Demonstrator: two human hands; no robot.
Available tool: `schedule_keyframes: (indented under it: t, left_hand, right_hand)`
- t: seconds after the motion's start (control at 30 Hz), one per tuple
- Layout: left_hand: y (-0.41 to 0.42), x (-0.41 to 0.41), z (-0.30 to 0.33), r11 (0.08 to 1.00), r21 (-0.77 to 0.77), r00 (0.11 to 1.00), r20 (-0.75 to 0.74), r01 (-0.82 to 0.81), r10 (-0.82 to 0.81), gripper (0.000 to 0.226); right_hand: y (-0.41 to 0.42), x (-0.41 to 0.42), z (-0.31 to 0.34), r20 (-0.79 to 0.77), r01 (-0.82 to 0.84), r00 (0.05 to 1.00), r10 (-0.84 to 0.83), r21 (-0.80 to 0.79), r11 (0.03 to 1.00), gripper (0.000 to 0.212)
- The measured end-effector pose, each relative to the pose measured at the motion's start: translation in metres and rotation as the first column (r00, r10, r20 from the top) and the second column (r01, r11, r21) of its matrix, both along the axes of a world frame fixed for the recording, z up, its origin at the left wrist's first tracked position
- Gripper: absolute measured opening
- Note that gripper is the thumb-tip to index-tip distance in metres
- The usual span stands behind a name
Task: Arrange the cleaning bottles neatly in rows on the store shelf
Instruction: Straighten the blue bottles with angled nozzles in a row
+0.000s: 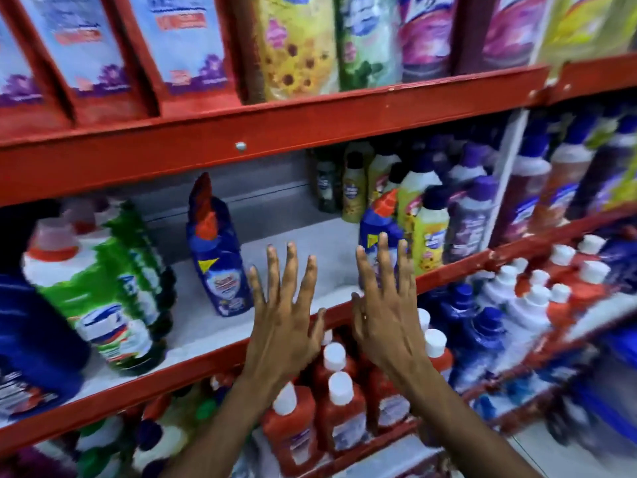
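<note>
A blue cleaner bottle (217, 257) with a red angled cap stands alone on the grey middle shelf (310, 243). A second blue bottle (377, 229) of the same kind stands further right, partly hidden behind the fingers of my right hand (386, 312). My left hand (286, 315) is raised beside it, just right of the first bottle. Both hands have their fingers spread and hold nothing, hovering in front of the shelf's red front rail (206, 360).
Green bottles (127, 291) and a large dark blue bottle (38, 332) fill the shelf's left end. Yellow and purple bottles (448, 219) crowd its right end. Red bottles with white caps (337, 401) stand on the shelf below. Refill pouches (300, 43) line the top shelf.
</note>
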State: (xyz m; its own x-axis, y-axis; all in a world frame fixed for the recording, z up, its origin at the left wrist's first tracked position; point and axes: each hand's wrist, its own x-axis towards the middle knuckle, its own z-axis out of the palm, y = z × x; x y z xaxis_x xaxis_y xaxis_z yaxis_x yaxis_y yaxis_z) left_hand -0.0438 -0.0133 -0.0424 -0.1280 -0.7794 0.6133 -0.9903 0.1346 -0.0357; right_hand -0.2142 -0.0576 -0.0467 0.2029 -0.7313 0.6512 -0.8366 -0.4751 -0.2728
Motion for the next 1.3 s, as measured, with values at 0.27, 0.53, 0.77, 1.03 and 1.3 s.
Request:
schedule_keyframes:
  t: [0.27, 0.53, 0.77, 1.03, 1.3]
  left_hand:
    - [-0.062, -0.064, 0.000, 0.981, 0.138, 0.898, -0.435, 0.137, -0.064, 0.073]
    - [-0.084, -0.075, 0.001, 0.978, 0.085, 0.548, -0.836, 0.193, -0.036, 0.046]
    - [-0.036, -0.026, 0.008, 0.995, -0.049, 0.511, -0.855, 0.090, -0.088, 0.043]
    - [0.029, 0.050, 0.017, 0.984, -0.129, 0.545, -0.837, -0.124, -0.042, 0.045]
    - [0.053, 0.084, 0.008, 0.975, -0.088, 0.551, -0.833, -0.205, 0.041, 0.043]
  right_hand:
    - [-0.042, -0.045, 0.005, 0.519, -0.268, 0.847, 0.117, 0.225, 0.937, 0.068]
    - [-0.063, -0.049, 0.009, 0.576, -0.352, 0.807, 0.129, 0.295, 0.888, 0.039]
    - [-0.038, 0.008, 0.016, 0.638, -0.479, 0.735, 0.232, 0.246, 0.842, 0.040]
    - [0.000, 0.097, 0.030, 0.657, -0.656, 0.644, 0.392, 0.209, 0.725, 0.043]
    - [0.011, 0.140, 0.017, 0.603, -0.659, 0.679, 0.418, 0.251, 0.709, 0.042]
